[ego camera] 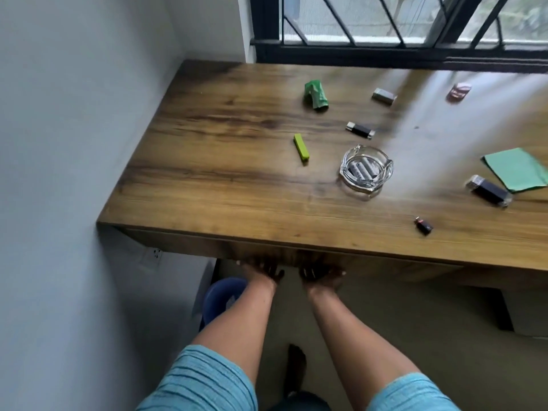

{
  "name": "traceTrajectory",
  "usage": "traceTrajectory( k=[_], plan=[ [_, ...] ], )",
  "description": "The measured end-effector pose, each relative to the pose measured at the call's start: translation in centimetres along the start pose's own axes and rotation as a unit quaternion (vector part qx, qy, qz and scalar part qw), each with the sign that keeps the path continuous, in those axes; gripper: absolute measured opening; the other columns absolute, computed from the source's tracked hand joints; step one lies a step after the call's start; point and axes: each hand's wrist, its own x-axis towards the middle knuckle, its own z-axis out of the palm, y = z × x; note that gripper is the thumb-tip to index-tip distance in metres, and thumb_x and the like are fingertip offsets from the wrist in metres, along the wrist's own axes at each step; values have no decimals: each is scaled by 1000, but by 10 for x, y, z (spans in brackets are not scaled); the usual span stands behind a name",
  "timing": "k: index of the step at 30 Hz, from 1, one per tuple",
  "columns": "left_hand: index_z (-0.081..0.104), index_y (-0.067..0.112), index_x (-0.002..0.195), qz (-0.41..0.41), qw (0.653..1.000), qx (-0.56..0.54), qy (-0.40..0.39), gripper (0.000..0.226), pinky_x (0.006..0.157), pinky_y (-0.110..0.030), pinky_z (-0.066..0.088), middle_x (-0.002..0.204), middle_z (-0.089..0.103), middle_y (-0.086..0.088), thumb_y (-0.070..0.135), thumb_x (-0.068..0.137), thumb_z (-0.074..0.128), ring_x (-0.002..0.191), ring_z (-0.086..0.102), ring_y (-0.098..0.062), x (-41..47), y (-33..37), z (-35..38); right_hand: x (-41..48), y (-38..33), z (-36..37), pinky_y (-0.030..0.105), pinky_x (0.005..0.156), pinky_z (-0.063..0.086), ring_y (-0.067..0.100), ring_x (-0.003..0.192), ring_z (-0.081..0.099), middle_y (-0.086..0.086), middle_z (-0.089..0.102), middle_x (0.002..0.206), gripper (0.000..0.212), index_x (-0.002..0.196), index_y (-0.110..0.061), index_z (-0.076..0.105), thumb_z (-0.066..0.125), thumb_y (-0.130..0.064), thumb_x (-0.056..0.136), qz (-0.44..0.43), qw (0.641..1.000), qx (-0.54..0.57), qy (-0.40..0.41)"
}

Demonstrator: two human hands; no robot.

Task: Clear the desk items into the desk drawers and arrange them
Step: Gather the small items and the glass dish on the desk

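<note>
The desk (225,161) is brown wood with darker grain streaks. Near its far edge lie a bright green wrapper (315,94), a silver box (384,96) and a blurred pink thing (458,90). Mid-desk are a yellow-green bar (301,146), a clear glass ashtray (366,167) and a black stick (360,130) with silver ends. At the right edge lie mint-green paper (517,170) and a second black stick (489,190). By the front edge is a black-and-red piece (423,225). The ribbed sleeves (201,381) are light blue, the bin (221,295) blue, the window frame (267,25) black.

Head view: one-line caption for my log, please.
Left hand and right hand grip the drawer front; the glass ashtray sits on the desk.
</note>
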Motion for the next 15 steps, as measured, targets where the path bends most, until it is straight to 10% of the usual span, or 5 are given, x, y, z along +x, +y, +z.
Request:
traceTrajectory(
  k=[4, 15],
  plan=[
    [47, 25, 137, -12, 996, -91, -10, 57, 108, -59, 24, 138, 51, -6, 57, 96, 23, 128, 49, -30, -6, 0, -6, 3, 4, -8, 38, 97, 39, 20, 80, 56, 1, 70, 78, 45, 87, -25, 62, 25, -49, 96, -14, 996, 83, 6],
    [43, 19, 141, -29, 995, -90, -43, 78, 116, -52, 18, 143, 47, -10, 73, 87, 25, 136, 40, -31, -41, -25, -67, -28, 33, -66, 35, 84, 48, 16, 84, 58, -3, 62, 94, 48, 91, -26, 62, 23, -53, 98, -72, 994, 83, -10]
  ],
)
